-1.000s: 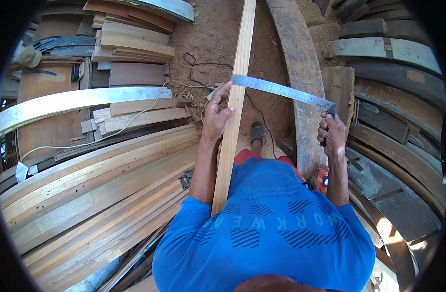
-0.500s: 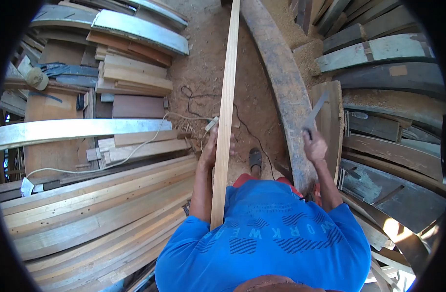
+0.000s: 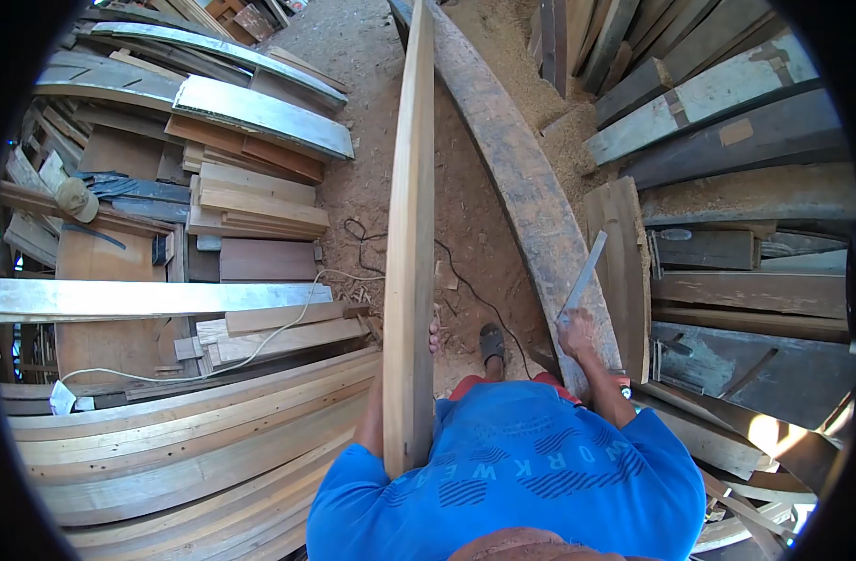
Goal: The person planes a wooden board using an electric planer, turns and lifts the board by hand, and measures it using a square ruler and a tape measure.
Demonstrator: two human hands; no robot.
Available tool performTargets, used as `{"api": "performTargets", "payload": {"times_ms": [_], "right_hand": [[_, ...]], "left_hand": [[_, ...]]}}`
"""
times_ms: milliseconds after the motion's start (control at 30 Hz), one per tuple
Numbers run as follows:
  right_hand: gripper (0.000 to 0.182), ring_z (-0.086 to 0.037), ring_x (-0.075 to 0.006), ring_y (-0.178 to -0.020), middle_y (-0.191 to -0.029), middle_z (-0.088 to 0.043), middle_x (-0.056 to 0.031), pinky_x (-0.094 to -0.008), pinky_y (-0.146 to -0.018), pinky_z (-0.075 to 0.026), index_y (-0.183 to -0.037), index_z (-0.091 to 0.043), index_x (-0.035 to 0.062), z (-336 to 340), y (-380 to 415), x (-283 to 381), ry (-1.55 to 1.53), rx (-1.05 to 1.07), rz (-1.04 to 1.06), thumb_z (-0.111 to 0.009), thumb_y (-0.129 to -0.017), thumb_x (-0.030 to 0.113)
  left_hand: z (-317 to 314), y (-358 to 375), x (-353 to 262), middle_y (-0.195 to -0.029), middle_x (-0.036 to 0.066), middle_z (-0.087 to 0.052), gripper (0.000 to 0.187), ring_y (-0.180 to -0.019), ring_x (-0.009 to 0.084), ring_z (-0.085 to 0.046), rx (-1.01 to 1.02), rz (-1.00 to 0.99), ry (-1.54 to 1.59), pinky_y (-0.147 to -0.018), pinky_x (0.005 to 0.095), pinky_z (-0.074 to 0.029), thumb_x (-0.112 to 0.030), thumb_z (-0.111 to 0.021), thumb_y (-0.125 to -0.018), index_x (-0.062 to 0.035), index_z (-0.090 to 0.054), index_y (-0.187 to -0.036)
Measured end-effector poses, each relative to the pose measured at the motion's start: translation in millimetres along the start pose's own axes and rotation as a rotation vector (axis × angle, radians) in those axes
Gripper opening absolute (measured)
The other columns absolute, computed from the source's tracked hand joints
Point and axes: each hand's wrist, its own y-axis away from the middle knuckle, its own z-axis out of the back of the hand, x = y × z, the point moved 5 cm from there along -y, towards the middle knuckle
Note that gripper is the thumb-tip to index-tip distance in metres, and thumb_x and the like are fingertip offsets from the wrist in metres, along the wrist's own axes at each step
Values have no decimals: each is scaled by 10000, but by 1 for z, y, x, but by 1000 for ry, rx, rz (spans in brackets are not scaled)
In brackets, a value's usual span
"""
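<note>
The left hand (image 3: 434,338), mostly hidden behind a long pale plank (image 3: 409,234), curls its fingers round the plank's right side. The right hand (image 3: 578,334) is closed on a metal square (image 3: 586,271), over the near part of a long, scuffed desk (image 3: 531,178). Black cord (image 3: 473,292) crosses the brown dirt floor (image 3: 465,206) between plank and desk; stacked boards (image 3: 194,402) fill the left side.
</note>
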Motion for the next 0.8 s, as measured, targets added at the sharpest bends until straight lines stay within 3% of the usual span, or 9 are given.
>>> {"api": "performTargets", "payload": {"times_ms": [67,167,267,367,467,567,700,800], "right_hand": [[297,-638,-402,-938,-965,-652,-221,-466,-888,-517,-1051,-687,13,1,-22,27,-172,116,-11,-627,-887,254],[324,-669,-407,-922,-923,-685,-236,-427,-880,-533,-1023,-683,-28,19,-41,96,-313,410,70,-598,-901,261],[369,-656,-410,-1057,-1067,-691,-241,-440,-920,-509,-1099,-675,-12,5,-50,139,-428,374,205,-574,-931,301],[372,-672,-386,-1057,-1086,-699,-240,-431,-915,-512,-1119,-682,-17,5,-54,183,-547,456,202,-590,-938,295],[362,-688,-348,-1056,-1092,-710,-233,-418,-909,-518,-1152,-678,-25,-1,-55,210,-588,491,237,-605,-951,266],[344,-696,-327,-1049,-1094,-716,-231,-402,-902,-523,-1167,-678,-32,1,-54,226,-562,518,284,-616,-962,237],[324,-697,-306,-1026,-1080,-727,-204,-396,-900,-524,-1169,-679,-23,-1,-49,223,-603,576,175,-608,-973,225],[305,-689,-245,-959,-1024,-727,-173,-373,-856,-524,-1159,-680,-22,-6,-46,213,-619,577,156,-606,-971,207]], "left_hand": [[11,-1,10,-1016,188,-619,708,-876,332,-617,74,42,152,-754,449,-543,-628,-499,-944,-65,-506,-1374],[29,-9,19,-1049,189,-610,706,-915,334,-605,145,88,316,-788,446,-527,-613,-501,-947,-51,-500,-1374],[26,-8,23,-1082,190,-601,704,-955,336,-593,181,93,383,-822,444,-512,-598,-503,-951,-37,-494,-1375],[-11,-6,20,-1112,180,-578,691,-990,322,-564,228,49,335,-863,431,-474,-556,-495,-971,2,-474,-1378],[3,-9,21,-1073,177,-576,693,-955,317,-565,231,33,330,-834,428,-483,-554,-494,-976,7,-464,-1381],[-20,-3,15,-1056,176,-573,677,-944,313,-564,188,-9,282,-816,422,-487,-541,-491,-986,10,-463,-1378],[-8,1,14,-1042,165,-562,643,-916,290,-543,159,-12,255,-784,401,-490,-495,-432,-1020,-3,-427,-1434],[-23,3,13,-1033,167,-559,626,-914,292,-546,137,-32,280,-779,400,-492,-483,-432,-1025,0,-429,-1423]]}}
